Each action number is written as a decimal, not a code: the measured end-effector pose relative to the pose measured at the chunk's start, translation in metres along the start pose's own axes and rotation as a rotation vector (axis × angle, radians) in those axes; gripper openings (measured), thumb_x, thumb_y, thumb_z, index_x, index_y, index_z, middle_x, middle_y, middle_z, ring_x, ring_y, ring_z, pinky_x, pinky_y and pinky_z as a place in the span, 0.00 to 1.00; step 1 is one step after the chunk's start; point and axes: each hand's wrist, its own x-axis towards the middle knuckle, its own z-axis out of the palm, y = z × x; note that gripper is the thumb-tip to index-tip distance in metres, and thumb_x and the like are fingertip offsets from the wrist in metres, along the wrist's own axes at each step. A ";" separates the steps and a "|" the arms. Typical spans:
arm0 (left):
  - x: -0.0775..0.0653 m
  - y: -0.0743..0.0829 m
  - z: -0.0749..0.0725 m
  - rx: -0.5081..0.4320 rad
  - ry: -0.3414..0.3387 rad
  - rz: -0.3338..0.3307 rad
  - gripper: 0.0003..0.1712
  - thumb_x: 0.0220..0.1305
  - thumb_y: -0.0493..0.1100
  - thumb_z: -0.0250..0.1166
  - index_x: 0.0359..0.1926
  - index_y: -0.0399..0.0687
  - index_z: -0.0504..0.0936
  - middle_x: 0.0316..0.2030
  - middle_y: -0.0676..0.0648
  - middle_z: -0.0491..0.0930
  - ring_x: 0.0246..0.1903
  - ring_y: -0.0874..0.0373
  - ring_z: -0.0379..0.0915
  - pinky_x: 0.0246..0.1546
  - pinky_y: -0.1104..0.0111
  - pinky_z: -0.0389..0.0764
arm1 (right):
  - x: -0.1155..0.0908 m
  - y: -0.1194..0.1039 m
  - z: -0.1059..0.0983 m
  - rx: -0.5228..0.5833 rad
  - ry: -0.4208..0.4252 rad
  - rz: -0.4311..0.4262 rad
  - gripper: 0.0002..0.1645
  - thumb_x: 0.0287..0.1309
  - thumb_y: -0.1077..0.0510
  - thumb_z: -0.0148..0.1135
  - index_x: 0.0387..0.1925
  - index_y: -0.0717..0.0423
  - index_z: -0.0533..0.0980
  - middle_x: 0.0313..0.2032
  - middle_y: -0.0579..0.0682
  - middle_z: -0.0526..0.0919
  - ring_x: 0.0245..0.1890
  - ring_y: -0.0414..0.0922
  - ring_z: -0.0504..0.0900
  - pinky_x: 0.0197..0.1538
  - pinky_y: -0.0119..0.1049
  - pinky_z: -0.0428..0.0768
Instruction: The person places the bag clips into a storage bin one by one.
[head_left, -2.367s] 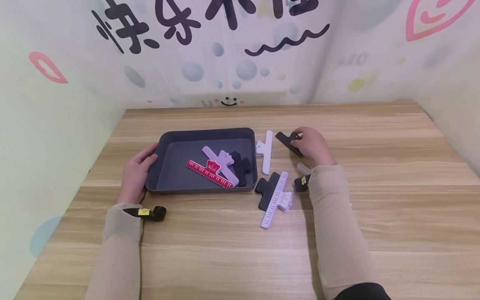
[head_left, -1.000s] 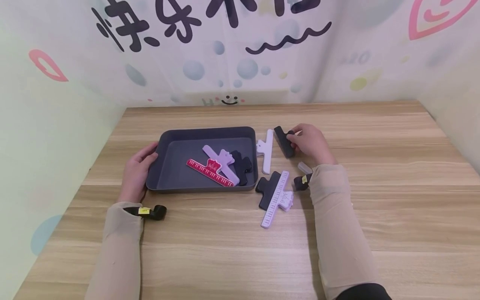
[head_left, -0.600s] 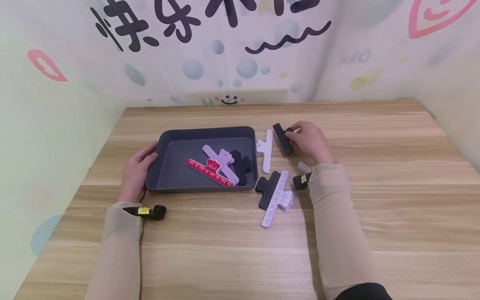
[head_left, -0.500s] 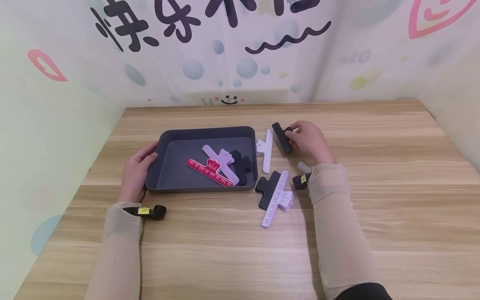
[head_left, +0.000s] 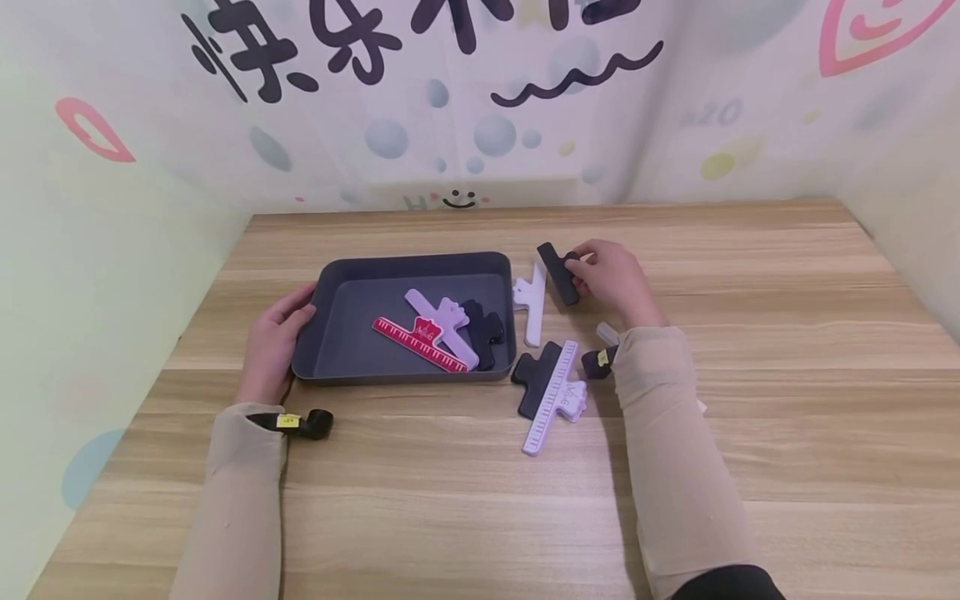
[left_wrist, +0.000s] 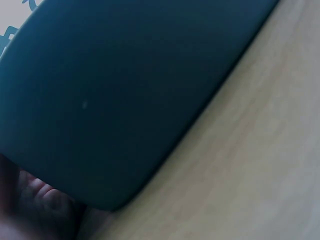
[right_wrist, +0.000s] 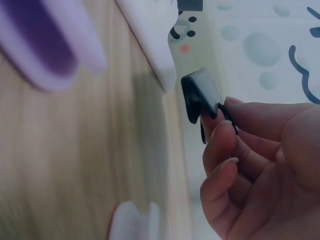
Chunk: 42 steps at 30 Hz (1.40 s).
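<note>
In the head view my right hand (head_left: 618, 279) pinches the handle of a black clip (head_left: 558, 273) between thumb and fingers; the right wrist view shows this clip (right_wrist: 202, 92) raised off the wood. A white clip (head_left: 532, 304) lies just left of it, against the right side of a dark grey tray (head_left: 337, 333). My left hand (head_left: 273, 342) grips the tray's left edge, its thumb at the rim. Inside the tray lie a red clip (head_left: 420, 343), a lilac clip (head_left: 445, 325) and a black clip (head_left: 482, 333), overlapping.
Right of the tray's near corner, a lilac ruler-marked clip (head_left: 555, 400) partly covers another black clip (head_left: 536, 383). A pale piece (head_left: 607, 333) shows beside the right wrist camera (head_left: 600, 363). A printed cloth (head_left: 487, 150) hangs behind the wooden table (head_left: 450, 500).
My right hand has lifted the black clip from the table and carried it slightly left and away, turning its bar. The left hand and tray stay put.
</note>
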 end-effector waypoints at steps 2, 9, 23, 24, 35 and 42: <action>0.000 0.000 0.000 0.001 -0.002 -0.001 0.23 0.62 0.47 0.56 0.59 0.55 0.70 0.61 0.52 0.64 0.58 0.61 0.57 0.55 0.70 0.62 | 0.000 -0.001 0.001 0.003 0.005 -0.001 0.17 0.61 0.54 0.52 0.48 0.58 0.71 0.30 0.55 0.79 0.28 0.47 0.78 0.32 0.36 0.71; 0.000 0.000 0.000 0.006 0.008 0.001 0.23 0.62 0.47 0.57 0.59 0.55 0.70 0.60 0.51 0.64 0.58 0.60 0.57 0.54 0.71 0.62 | -0.001 -0.007 0.002 -0.008 0.016 -0.014 0.17 0.61 0.53 0.51 0.49 0.57 0.72 0.29 0.54 0.79 0.28 0.49 0.77 0.32 0.36 0.70; 0.000 -0.001 0.001 0.005 0.004 0.002 0.23 0.62 0.47 0.57 0.58 0.55 0.71 0.60 0.52 0.64 0.58 0.61 0.57 0.53 0.72 0.63 | -0.001 -0.021 0.010 -0.040 -0.015 -0.067 0.19 0.61 0.54 0.52 0.51 0.58 0.71 0.30 0.54 0.79 0.28 0.48 0.79 0.30 0.36 0.72; 0.000 -0.001 0.001 0.005 0.004 0.003 0.23 0.62 0.47 0.57 0.59 0.55 0.71 0.60 0.52 0.64 0.58 0.61 0.57 0.53 0.72 0.63 | -0.002 -0.022 0.011 -0.040 -0.013 -0.072 0.18 0.61 0.54 0.52 0.51 0.57 0.71 0.30 0.54 0.79 0.28 0.48 0.79 0.30 0.36 0.72; 0.000 0.000 0.001 -0.005 0.003 0.002 0.23 0.62 0.47 0.57 0.58 0.55 0.71 0.60 0.52 0.64 0.58 0.60 0.58 0.51 0.75 0.64 | -0.005 -0.040 0.018 0.027 -0.061 -0.142 0.17 0.60 0.54 0.53 0.48 0.56 0.73 0.26 0.52 0.80 0.27 0.51 0.79 0.27 0.34 0.73; 0.000 0.000 0.001 0.001 0.006 0.009 0.23 0.62 0.46 0.57 0.58 0.55 0.71 0.60 0.51 0.65 0.57 0.60 0.58 0.49 0.76 0.65 | -0.007 -0.048 0.022 0.016 -0.078 -0.190 0.17 0.59 0.55 0.53 0.49 0.56 0.73 0.25 0.52 0.79 0.26 0.50 0.79 0.27 0.34 0.74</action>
